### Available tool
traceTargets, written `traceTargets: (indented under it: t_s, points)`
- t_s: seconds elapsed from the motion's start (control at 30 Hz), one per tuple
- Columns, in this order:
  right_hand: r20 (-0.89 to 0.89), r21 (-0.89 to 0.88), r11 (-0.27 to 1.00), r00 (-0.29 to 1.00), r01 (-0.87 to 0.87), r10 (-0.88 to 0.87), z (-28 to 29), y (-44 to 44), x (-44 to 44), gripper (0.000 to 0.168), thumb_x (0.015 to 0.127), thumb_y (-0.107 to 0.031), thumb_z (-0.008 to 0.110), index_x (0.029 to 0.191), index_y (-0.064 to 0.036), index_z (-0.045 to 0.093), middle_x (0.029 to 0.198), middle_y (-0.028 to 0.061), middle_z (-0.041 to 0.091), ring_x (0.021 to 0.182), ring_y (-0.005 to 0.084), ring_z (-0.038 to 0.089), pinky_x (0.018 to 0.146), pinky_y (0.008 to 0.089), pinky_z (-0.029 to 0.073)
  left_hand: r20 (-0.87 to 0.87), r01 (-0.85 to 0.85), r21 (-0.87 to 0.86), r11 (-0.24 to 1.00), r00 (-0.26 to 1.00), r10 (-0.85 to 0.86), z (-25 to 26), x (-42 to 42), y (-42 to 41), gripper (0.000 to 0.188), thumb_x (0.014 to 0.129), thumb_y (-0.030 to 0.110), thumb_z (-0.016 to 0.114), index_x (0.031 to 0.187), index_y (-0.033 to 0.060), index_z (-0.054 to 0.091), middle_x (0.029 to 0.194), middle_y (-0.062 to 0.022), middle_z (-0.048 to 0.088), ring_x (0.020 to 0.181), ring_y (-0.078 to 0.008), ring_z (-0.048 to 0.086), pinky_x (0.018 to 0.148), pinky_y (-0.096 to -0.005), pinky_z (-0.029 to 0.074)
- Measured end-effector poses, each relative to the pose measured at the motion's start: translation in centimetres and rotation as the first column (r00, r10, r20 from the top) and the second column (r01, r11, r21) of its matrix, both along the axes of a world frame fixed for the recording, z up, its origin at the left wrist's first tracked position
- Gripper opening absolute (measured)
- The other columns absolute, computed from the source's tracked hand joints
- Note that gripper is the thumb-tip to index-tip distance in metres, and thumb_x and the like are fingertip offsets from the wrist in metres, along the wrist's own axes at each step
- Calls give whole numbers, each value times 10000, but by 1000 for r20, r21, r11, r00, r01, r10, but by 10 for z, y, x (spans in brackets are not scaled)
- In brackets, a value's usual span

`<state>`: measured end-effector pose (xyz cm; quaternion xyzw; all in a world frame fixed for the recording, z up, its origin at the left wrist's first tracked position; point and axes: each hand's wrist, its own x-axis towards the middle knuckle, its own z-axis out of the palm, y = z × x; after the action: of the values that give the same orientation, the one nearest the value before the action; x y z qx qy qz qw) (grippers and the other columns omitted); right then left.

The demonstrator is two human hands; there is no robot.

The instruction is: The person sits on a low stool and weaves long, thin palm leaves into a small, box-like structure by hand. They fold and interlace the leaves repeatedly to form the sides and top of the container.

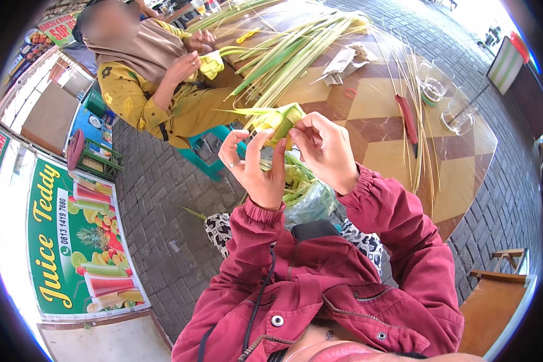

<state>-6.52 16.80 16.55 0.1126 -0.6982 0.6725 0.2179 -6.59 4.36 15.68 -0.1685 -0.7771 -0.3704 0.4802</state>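
Between my two hands is a partly woven pouch of young palm leaf (pixel 278 121), yellow-green, with loose strip ends pointing left. My left hand (pixel 258 165) grips its lower left side with thumb and fingers; a ring is on one finger. From the right, my right hand (pixel 328 147) pinches its edge between thumb and fingertips. Below my hands, a clear plastic bag (pixel 314 203) by my lap holds several woven leaf pieces (pixel 294 176). A long heap of palm leaf strips (pixel 294 56) lies on the tiled table (pixel 375 104) beyond.
A seated person (pixel 140 77) at the left works a woven leaf pouch (pixel 211 64). Toward the table's right are a red-handled knife (pixel 406 118), thin leaf ribs (pixel 423 169), glass mugs (pixel 460 112), a rubber band (pixel 350 92) and crumpled paper (pixel 344 63). A green plastic stool (pixel 206 158) stands left.
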Motion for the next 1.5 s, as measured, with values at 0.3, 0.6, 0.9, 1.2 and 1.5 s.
traceTargets:
  t_s: [0.3,0.6,0.9,1.2,1.5]
  points:
    - [-52,5,1000,998,19,-19,-4,-4,4,58,794,12,575,797,5,518,570,55,549,477,74,504,460,210,392,-5,100,105,989,995,-100,-4,4,5,258,667,-72,682,888,36,605,987,-82,429,926,-186,505,717,-270,481]
    - [-177,175,982,983,73,-42,4,-6,10,93,778,17,584,804,7,495,646,104,560,527,167,562,500,255,445,66,60,112,992,996,-68,-17,0,-4,233,665,-104,635,851,19,569,1006,-109,423,959,-232,475,780,-314,468]
    - [-203,226,970,978,95,-49,0,-4,8,72,779,2,563,807,-5,496,660,127,559,588,270,572,543,325,445,148,116,129,985,980,-135,-12,5,1,195,700,-5,678,855,13,561,1092,-133,432,1021,-264,469,819,-355,443]
    - [-238,284,958,971,42,28,2,-5,12,91,770,10,558,831,-17,496,735,137,549,684,323,555,601,366,443,99,182,130,975,976,-195,-17,-2,-8,151,696,-75,627,810,-10,551,1038,-122,450,977,-245,487,822,-349,426]
    - [-334,315,947,941,57,54,11,-2,12,81,792,13,566,852,-1,513,734,111,572,655,228,600,604,287,474,-54,448,421,789,880,-471,-6,2,-6,389,783,56,636,1130,18,464,1180,-109,415,1139,-272,418,942,-404,351]
